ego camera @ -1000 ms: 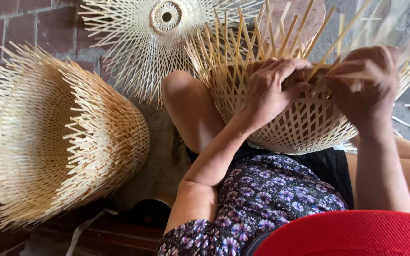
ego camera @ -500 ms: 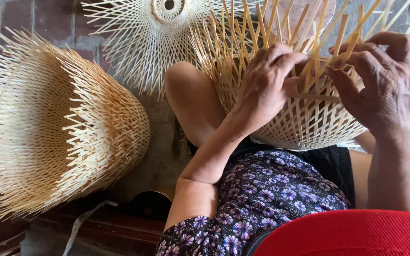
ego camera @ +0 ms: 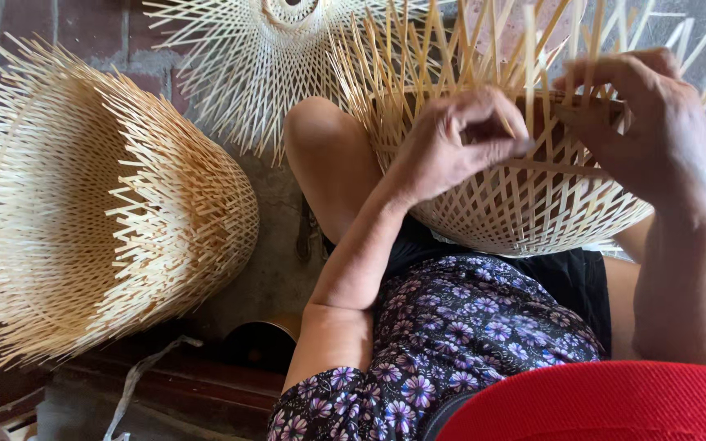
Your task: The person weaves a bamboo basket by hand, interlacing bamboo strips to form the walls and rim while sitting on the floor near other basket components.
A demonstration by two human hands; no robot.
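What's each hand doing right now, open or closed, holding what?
Left hand: closed, pinching strips of the half-woven bamboo basket.
Right hand: fingers curled over the basket's upright strips, gripping them.

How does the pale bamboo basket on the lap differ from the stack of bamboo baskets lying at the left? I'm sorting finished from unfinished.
The pale bamboo basket on the lap is held by the left hand and right hand; the stack of bamboo baskets at the left lies untouched on its side. The lap basket is single, the stack nested. Both have loose strip ends bristling at the rim.

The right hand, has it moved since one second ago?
Yes. The right hand has risen up the basket wall, toward its spiky rim.
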